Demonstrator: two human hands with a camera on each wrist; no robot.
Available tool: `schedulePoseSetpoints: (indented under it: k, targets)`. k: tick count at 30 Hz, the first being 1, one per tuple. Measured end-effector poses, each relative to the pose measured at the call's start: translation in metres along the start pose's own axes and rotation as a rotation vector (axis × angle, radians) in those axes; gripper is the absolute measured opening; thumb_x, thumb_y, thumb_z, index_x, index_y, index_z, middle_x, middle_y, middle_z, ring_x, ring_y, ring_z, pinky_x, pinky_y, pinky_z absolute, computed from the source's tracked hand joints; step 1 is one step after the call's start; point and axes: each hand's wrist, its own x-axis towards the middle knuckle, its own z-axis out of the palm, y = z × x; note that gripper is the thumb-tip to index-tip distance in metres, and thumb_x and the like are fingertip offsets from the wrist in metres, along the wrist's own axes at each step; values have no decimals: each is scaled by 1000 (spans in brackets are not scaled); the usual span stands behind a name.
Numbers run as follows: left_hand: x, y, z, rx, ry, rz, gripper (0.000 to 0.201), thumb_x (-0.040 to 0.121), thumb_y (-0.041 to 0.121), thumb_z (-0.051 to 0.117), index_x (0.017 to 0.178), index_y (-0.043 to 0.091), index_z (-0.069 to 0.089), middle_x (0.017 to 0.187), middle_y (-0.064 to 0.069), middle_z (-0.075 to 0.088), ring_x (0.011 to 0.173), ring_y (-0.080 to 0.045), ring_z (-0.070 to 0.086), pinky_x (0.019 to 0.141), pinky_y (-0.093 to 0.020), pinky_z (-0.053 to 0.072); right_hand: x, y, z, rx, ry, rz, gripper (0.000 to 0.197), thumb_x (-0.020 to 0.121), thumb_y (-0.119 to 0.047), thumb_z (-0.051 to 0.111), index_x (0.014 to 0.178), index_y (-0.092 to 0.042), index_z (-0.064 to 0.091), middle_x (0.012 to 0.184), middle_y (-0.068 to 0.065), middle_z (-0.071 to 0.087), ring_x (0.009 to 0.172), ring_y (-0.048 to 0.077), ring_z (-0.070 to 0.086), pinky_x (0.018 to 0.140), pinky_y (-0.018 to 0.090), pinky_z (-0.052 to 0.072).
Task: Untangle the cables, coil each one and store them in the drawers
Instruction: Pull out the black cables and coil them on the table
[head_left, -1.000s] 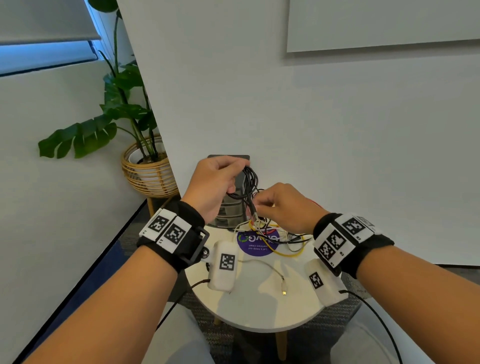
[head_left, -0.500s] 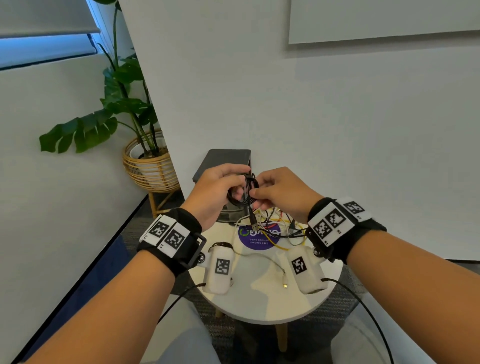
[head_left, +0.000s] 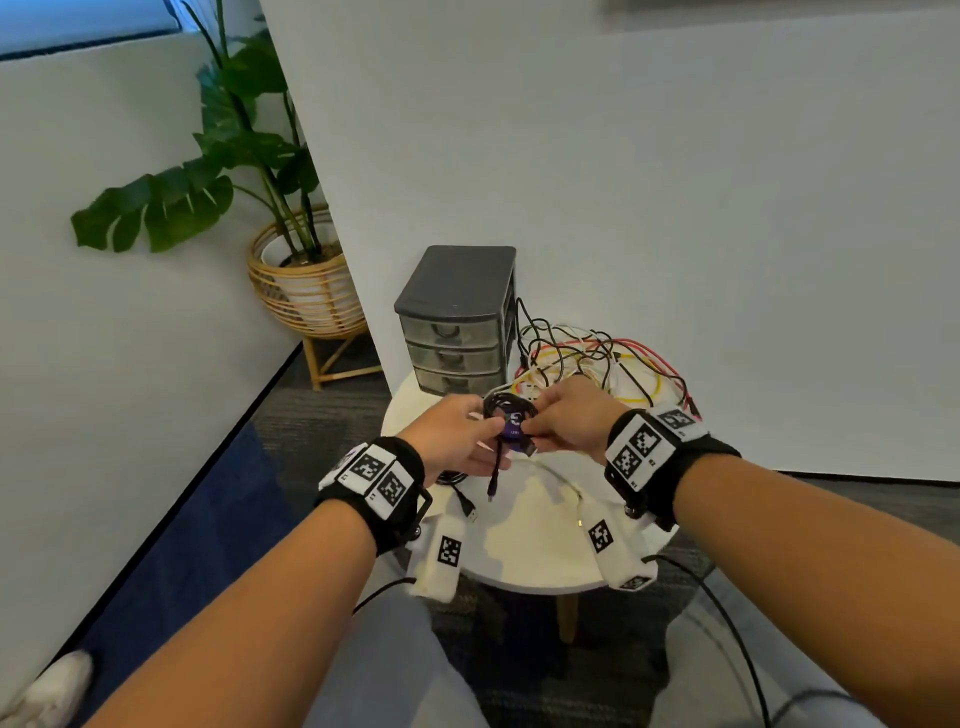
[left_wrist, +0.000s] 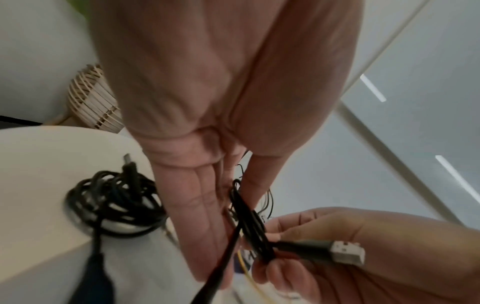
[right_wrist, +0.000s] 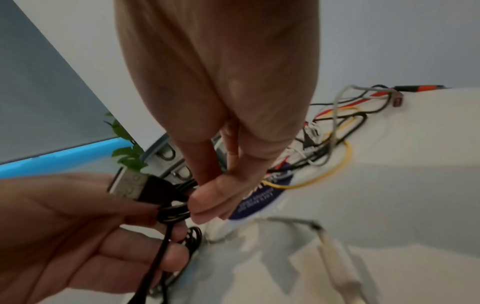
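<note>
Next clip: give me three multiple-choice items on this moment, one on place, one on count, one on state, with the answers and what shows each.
1. Where does the cable tangle lie?
A. right of the drawer unit
B. on the floor
C. in the plant basket

2. How many drawers does the unit have?
A. one
B. three
C. five

3. How is the black coil held?
A. lying free on the table
B. in the left hand only
C. by both the left hand and the right hand

Answers:
1 A: the tangle sits on the table beside the unit.
2 B: three stacked fronts show.
3 C: fingers of both hands pinch it.
</note>
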Motion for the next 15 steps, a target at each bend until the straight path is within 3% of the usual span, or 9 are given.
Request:
schedulePoseSetpoints:
  k: [2,5,8,11,15]
  targets:
    - [7,-10,5,46,-14,-93,25,107,12,50,130,5,52,106,-24,74,88,-32,76,74,-35,64,3,19,5,-113,-16,39,15,86,3,73,82,-8,64,86,13,68,78,22,69,81,35,63]
    - [18,-22,10,200,3,-180,27,103,12,58,129,10,51,106,-23,74,88,-34,76,78,-44,64,5,36,15,-174,-38,80,17,82,5,75,82,-7,63,90,17,70,83,27,73,82,41,63]
    - [28,-31,9,446,67,-170,22,98,18,66,119,16,58,104,-16,73,85,-31,77,78,-48,64,6,39,27,-311,-42,76,11,81,-4,79,83,-4,69,91,17,74,86,30,74,84,46,61]
    - [34,-35,5,705,109,-119,22,97,19,66,118,13,65,106,-14,71,91,-31,74,82,-46,63,6,35,35,-544,-33,30,29,80,-19,81,99,1,74,102,19,76,99,32,72,90,48,58]
    - [37,-33,1,943,140,-79,19,93,27,68,105,13,71,92,-10,71,80,-29,74,77,-43,64,10,32,43,-624,-44,-42,27,83,-14,77,103,3,69,100,20,75,91,32,73,83,46,60]
